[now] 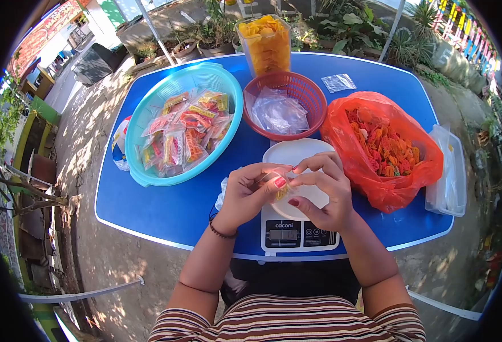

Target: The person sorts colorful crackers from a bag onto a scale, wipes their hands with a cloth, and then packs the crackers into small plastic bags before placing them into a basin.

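Observation:
A small clear plastic bag (283, 192) with yellow bits inside is held up over the white plate (313, 149) of a digital kitchen scale (273, 246). My left hand (252, 191) is closed on the bag's left side, thumb in front. My right hand (329, 191) has its curled fingers at the bag's right and upper edge, the thumb lower down. Part of the bag is hidden behind the fingers. Beyond the plate, a red basket (253, 126) contains a stack of flat clear bags (278, 113).
A turquoise basin (228, 85) of filled snack packets (185, 137) stands left. To the right lie a red plastic bag (342, 134) of orange-red snacks (379, 142) and a clear plastic container (453, 171). A tall tub of yellow chips (265, 45) stands at the back, near one loose clear bag (338, 83).

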`<act>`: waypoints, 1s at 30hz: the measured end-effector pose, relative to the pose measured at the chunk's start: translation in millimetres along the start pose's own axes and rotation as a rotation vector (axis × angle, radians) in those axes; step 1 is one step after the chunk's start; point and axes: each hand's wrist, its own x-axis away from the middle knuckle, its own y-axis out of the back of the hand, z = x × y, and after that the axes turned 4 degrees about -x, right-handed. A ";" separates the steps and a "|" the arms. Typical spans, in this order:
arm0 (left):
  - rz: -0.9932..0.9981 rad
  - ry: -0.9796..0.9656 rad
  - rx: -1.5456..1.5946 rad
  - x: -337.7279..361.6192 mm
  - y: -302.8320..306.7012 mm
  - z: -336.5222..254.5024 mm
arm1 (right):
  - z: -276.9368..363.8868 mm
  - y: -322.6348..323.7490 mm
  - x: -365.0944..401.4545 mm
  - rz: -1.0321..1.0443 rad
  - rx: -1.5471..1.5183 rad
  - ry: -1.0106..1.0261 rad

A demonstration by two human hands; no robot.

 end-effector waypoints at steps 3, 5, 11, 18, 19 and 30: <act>-0.003 0.001 0.006 -0.4 1.9 2.4 | -3.8 -7.8 1.7 -0.025 0.095 0.015; -0.005 -0.019 0.038 -1.3 -2.8 0.1 | -11.0 -7.9 4.4 -0.028 0.128 0.039; 0.015 -0.036 0.075 -0.2 -3.5 -0.7 | -13.6 -6.6 9.5 -0.163 0.173 0.061; 0.034 0.001 0.018 0.7 4.7 2.3 | -9.5 -6.9 2.5 -0.079 0.268 0.121; 0.042 0.010 0.039 0.2 4.8 2.0 | -12.6 -8.0 3.9 -0.110 0.246 0.114; 0.011 -0.042 0.065 -1.8 -4.6 -0.9 | -21.5 -8.1 10.1 -0.149 -0.239 -0.169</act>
